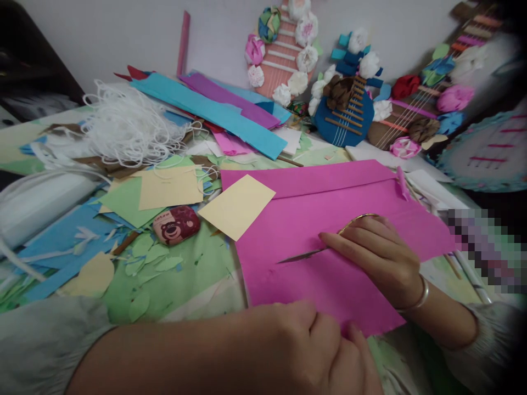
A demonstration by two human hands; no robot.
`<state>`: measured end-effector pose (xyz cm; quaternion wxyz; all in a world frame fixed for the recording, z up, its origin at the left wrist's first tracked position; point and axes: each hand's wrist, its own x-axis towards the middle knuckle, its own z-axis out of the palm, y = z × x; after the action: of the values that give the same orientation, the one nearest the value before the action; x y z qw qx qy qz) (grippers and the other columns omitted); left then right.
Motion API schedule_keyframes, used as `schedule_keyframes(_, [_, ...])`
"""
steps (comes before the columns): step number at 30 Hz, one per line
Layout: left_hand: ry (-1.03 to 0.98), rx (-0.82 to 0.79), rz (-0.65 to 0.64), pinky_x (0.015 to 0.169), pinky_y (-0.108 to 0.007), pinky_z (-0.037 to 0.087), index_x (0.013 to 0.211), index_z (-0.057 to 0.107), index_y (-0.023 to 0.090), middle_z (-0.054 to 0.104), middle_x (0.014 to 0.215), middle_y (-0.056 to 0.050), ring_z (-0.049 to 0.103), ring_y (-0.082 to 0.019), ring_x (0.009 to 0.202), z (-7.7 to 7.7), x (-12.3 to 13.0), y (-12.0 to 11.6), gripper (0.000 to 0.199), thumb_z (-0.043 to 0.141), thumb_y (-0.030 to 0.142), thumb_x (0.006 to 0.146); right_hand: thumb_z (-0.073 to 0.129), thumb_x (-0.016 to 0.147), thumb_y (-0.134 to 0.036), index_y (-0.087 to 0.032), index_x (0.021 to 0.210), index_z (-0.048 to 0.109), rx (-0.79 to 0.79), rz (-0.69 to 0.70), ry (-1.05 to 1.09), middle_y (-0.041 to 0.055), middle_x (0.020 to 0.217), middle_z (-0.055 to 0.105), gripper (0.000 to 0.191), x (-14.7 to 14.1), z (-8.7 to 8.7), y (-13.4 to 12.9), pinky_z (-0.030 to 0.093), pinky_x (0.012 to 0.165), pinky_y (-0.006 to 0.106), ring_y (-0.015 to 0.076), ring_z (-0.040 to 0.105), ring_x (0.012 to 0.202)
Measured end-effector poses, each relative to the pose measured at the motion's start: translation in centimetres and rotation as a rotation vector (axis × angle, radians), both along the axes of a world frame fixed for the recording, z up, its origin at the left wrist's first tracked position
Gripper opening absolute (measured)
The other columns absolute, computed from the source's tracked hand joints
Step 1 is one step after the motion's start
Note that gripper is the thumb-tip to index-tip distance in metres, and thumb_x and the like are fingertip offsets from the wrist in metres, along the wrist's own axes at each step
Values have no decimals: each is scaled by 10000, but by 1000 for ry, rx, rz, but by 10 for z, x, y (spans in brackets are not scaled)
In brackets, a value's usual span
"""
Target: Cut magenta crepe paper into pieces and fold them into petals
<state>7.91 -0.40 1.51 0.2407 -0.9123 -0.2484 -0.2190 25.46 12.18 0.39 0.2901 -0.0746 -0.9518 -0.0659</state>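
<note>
A large pink paper sheet (313,214) lies in the middle, its upper part creased. My right hand (374,252) is closed on gold-handled scissors (302,255), whose dark blades point left over the sheet. At the sheet's near edge, my left hand (325,351) has its fingers curled against the pink paper, pressing or gripping it; the fingertips are partly hidden. A cream paper square (237,207) overlaps the sheet's left edge.
Left are tangled white cord (132,129), a red bear-printed case (176,225) and green scraps (154,258). Turquoise strips (209,112) lie behind. Flower-decorated paper instruments, one with a blue body (343,123), lean at the back wall. A blurred patch is at right.
</note>
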Motion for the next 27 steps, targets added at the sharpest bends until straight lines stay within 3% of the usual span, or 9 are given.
schedule_keyframes(12, [-10, -7, -2, 346, -237, 298, 984, 682, 143, 481, 580, 15, 391, -88, 446, -3, -1, -1, 288, 412, 107, 891, 463, 901, -110, -213, 1141, 569, 7, 15, -12, 37, 770, 592, 282, -4, 1, 0, 425, 695, 358, 173, 541, 732])
schedule_keyframes(27, [-64, 15, 2, 367, -251, 267, 968, 694, 153, 469, 587, 15, 390, -87, 453, -7, 0, -1, 304, 416, 76, 875, 453, 889, -73, -136, 1099, 581, 47, 46, -43, 57, 767, 587, 254, -8, 3, -1, 425, 688, 370, 184, 529, 743])
